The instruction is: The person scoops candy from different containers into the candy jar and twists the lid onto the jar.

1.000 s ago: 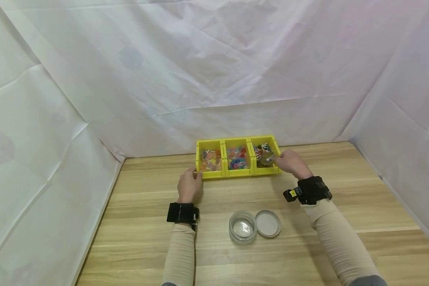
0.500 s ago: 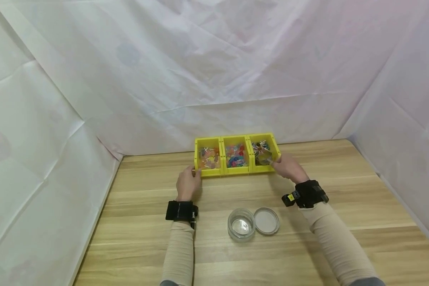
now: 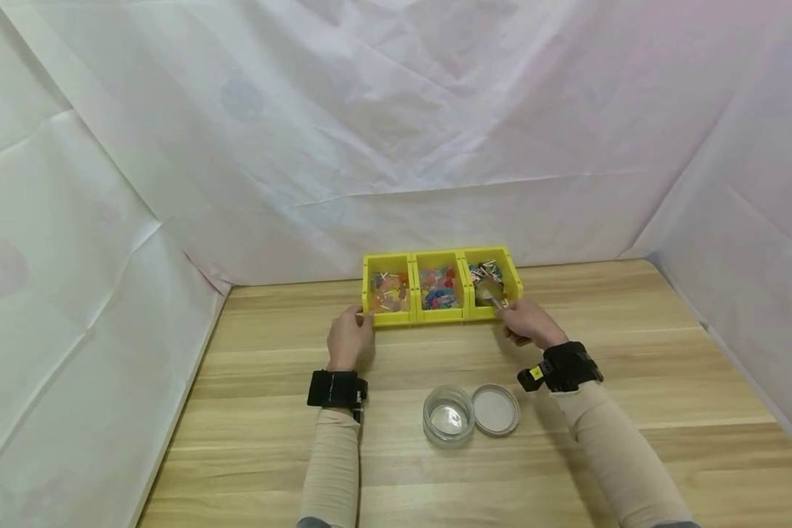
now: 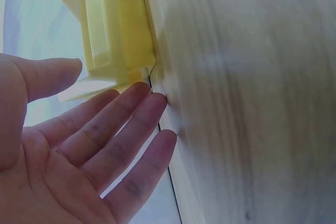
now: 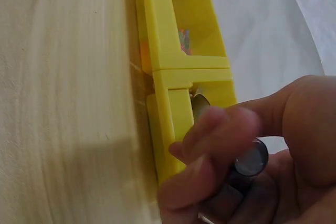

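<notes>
My right hand grips the handle of a metal scoop, and the handle's round end pokes out of the curled fingers in the right wrist view. The scoop's bowl dips into the right compartment of a yellow three-part bin, among small dark and white-sticked pieces. At the bin's left front corner is my left hand. Its fingers are extended close beside the yellow wall in the left wrist view; whether they press on it I cannot tell.
In front of the bin stands a clear glass jar without its lid. A round lid lies against its right side. Small colourful pieces fill the middle and left compartments. A white cloth hangs behind the wooden table.
My right hand has shifted slightly toward me and down, tilting the scoop inside the right compartment. My left hand stays at the bin's corner.
</notes>
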A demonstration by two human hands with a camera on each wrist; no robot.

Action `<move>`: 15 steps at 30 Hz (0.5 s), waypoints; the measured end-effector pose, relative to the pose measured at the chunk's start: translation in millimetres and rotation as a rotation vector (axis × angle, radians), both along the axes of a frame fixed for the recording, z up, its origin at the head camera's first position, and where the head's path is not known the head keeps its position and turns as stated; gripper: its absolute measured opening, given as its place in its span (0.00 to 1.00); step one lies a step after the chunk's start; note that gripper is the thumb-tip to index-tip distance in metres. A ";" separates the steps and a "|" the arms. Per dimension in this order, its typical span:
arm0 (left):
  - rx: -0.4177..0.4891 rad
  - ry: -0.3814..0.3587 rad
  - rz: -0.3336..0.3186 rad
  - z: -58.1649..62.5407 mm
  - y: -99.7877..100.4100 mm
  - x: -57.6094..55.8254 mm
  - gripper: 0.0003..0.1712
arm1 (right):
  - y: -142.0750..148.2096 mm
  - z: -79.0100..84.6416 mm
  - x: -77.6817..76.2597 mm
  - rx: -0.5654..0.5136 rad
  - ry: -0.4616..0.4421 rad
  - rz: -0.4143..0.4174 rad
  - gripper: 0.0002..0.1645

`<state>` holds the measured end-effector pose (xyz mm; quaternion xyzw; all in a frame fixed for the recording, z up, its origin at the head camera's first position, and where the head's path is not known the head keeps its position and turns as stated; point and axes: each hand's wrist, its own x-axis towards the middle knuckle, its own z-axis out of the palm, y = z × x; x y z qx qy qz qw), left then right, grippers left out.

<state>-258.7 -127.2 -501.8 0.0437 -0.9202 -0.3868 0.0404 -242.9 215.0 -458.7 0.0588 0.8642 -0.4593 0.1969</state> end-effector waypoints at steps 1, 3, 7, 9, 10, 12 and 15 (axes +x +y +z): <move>0.000 -0.001 0.000 0.2 0.0 -0.1 0.22 | -0.5 -0.4 0.7 -0.007 0.005 -0.004 0.22; 0.002 -0.002 0.003 0.3 -0.2 -0.4 0.22 | -1.4 -0.9 2.1 -0.031 0.015 -0.012 0.21; 0.007 -0.012 0.005 0.9 -0.4 -0.3 0.22 | -2.6 -1.2 5.0 -0.084 0.025 -0.021 0.20; 0.008 -0.014 0.005 1.0 -0.6 -0.1 0.22 | -3.0 -1.2 6.5 -0.111 0.030 -0.026 0.21; 0.008 -0.013 0.005 1.1 -0.7 0.0 0.22 | -2.9 -1.3 7.4 -0.127 0.034 -0.026 0.22; 0.008 -0.011 0.006 1.0 -0.9 0.0 0.22 | -2.4 -1.9 9.1 -0.167 0.040 -0.025 0.26; 0.010 -0.013 0.010 0.6 -1.1 -0.3 0.22 | -1.2 -4.1 11.3 -0.222 0.043 -0.008 0.31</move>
